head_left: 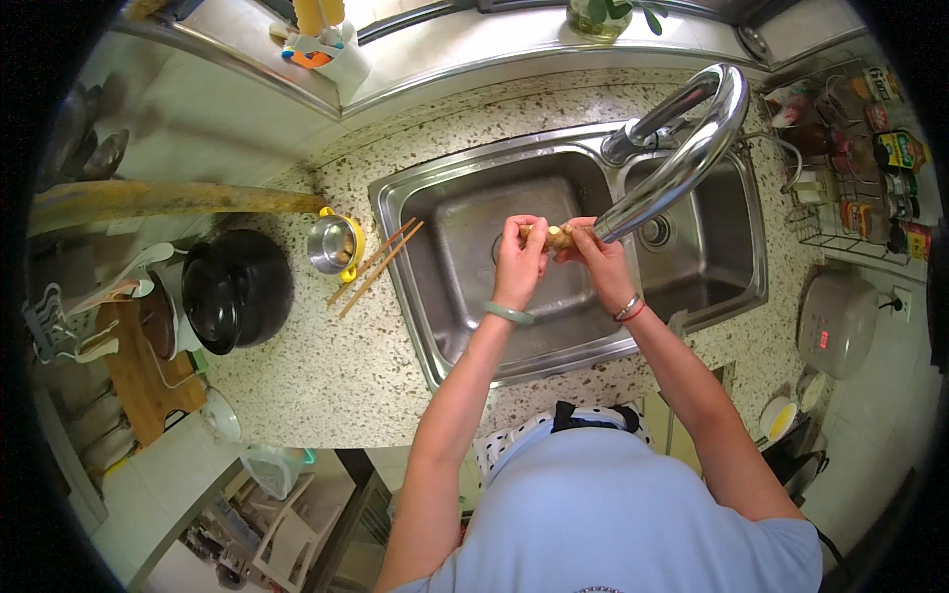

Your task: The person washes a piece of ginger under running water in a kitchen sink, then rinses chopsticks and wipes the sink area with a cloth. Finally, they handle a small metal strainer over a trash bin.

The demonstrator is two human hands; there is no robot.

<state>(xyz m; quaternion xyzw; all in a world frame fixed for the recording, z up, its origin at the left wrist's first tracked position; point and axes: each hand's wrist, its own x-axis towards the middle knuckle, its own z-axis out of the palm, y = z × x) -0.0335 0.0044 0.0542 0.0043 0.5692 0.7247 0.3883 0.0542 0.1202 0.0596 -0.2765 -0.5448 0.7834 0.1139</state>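
Note:
Over the larger left basin of the steel sink (450, 287), my left hand (522, 259) and my right hand (598, 263) meet. Between their fingertips is a knobbly brown piece of ginger (560, 238) with pale yellow patches where its flesh shows. Both hands are closed on it, the left at one end and the right at the other. The chrome faucet (664, 188) arches down from the right, its tip just above my right hand. Whether water runs from it I cannot tell. My fingers partly cover the ginger.
Chopsticks (381, 265) lie by the sink's left rim, beside a small metal pot (331, 244) with yellow handles and brown bits inside. Farther left are a black pot (237, 292) and a wooden board (143, 371). At right stand a wire rack (835, 232) of jars and a rice cooker (836, 324).

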